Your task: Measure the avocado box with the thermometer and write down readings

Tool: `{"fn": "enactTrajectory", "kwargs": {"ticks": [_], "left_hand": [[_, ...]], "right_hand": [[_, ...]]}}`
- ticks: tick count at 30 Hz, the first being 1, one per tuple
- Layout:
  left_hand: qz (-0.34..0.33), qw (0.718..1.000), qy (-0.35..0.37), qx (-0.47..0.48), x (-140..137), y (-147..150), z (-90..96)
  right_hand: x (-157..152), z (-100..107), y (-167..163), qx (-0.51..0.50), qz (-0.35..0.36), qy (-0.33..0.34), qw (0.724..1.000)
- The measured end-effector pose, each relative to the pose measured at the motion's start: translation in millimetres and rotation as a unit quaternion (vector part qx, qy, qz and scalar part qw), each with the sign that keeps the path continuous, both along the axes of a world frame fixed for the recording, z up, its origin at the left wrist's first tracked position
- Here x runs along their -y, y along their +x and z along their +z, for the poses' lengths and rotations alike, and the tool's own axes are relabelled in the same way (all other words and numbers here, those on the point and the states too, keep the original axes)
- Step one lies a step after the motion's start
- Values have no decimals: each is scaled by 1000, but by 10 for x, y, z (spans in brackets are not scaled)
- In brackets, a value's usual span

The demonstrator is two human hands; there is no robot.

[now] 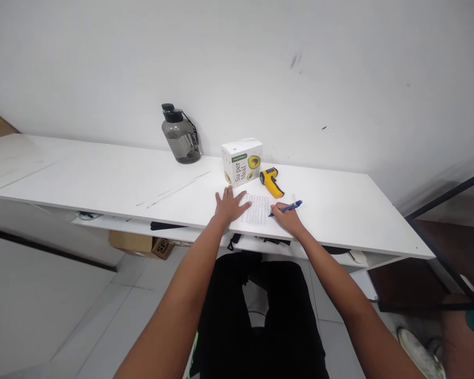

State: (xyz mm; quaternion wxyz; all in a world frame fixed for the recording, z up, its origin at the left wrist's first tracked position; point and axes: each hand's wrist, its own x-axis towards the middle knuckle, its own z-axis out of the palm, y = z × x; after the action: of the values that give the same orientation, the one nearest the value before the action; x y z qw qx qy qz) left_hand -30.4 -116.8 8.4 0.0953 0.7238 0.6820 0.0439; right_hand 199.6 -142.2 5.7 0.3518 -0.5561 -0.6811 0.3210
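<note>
My right hand (285,218) is closed around a blue pen (291,206), its tip down by the right side of a sheet of paper (257,210). Small handwriting in several lines covers much of the sheet. My left hand (229,205) lies flat with fingers spread, over the paper's left edge. Just behind the paper stands a white box (243,163) printed with avocados and "Su-per Meal". To the right of that box, a yellow and black infrared thermometer gun (272,182) lies on the white desk (339,202).
A grey water bottle (180,138) with a black lid stands near the wall, left of the box. Below the desktop is a shelf holding dark items, with a cardboard box (142,243) under it. At lower right are a dark metal frame and part of another person (464,331).
</note>
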Motion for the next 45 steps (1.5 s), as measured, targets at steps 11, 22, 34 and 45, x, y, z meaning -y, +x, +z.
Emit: {"fn": "enactTrajectory", "kwargs": {"ticks": [11, 22, 34, 45], "left_hand": [[1, 1000, 6, 2, -6, -6, -22], [0, 1000, 9, 6, -15, -16, -36], [-1, 1000, 7, 9, -12, -13, -36], [0, 1000, 5, -10, -8, -8, -25]], "right_hand": [[-8, 11, 1, -4, 10, -15, 1000], [22, 32, -8, -8, -12, -10, 1000], [13, 24, 1, -15, -22, -7, 1000], [15, 12, 0, -32, -24, -1, 999]]}}
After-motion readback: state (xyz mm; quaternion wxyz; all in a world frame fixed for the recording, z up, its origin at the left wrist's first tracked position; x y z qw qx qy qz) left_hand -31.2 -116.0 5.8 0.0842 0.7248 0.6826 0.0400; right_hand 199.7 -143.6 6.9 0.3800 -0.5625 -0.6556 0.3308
